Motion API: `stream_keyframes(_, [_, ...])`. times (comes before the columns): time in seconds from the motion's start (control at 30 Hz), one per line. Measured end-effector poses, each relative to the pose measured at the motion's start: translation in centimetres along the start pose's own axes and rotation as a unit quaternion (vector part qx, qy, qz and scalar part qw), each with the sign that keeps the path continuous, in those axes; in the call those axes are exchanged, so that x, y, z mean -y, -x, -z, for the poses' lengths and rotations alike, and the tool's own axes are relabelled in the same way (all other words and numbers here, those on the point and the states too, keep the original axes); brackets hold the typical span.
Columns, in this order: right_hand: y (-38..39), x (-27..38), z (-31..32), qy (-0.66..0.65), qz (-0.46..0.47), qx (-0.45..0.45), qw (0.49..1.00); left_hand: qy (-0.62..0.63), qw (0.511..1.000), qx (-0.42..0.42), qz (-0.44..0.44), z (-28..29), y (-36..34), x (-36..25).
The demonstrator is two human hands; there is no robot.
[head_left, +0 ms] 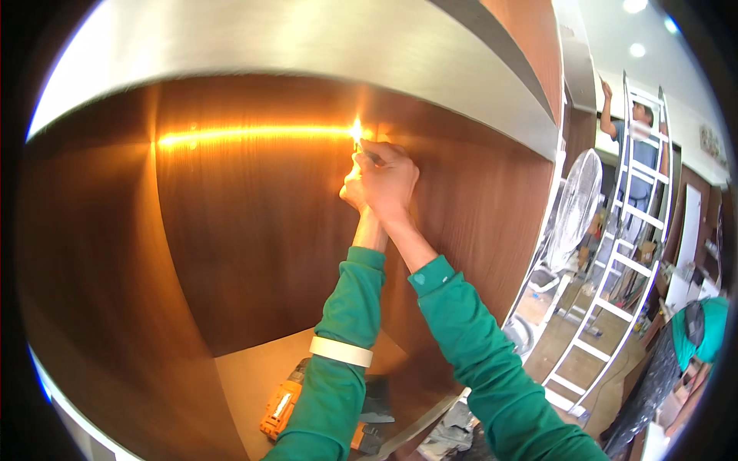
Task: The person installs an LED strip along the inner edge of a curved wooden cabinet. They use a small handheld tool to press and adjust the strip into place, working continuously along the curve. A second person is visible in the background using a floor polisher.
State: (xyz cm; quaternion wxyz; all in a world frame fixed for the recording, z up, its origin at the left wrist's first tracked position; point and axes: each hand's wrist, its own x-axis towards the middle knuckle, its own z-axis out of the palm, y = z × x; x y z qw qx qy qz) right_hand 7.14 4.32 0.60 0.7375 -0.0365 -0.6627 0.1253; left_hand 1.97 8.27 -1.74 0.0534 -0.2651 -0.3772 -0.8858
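Observation:
A glowing amber light strip (257,133) runs along the upper back panel of a dark wood-grain cabinet (254,246). At its right end is a bright point of light, just above my fingertips. My left hand (352,190) is closed there, partly covered by my right hand (390,178). The right hand is closed too, thumb and forefinger pinched around a small dark piece I cannot make out. What lies inside the left fingers is hidden. Both wrists cross close together, in green sleeves, with a pale band (340,352) around the left forearm.
An orange and black power tool (282,405) lies on the cabinet floor below my left arm. A brushed-metal panel (307,46) spans the cabinet top. To the right are a fan (578,203), a ladder (607,303) with a person on it, and another person (703,330) bending.

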Motion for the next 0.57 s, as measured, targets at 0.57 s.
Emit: stream_keyframes(0.57, [21.3,4.1,18.4,-0.178,-0.374,0.034,0.91,0.138,0.921,0.203,0.301,6.7,-4.5,-6.8])
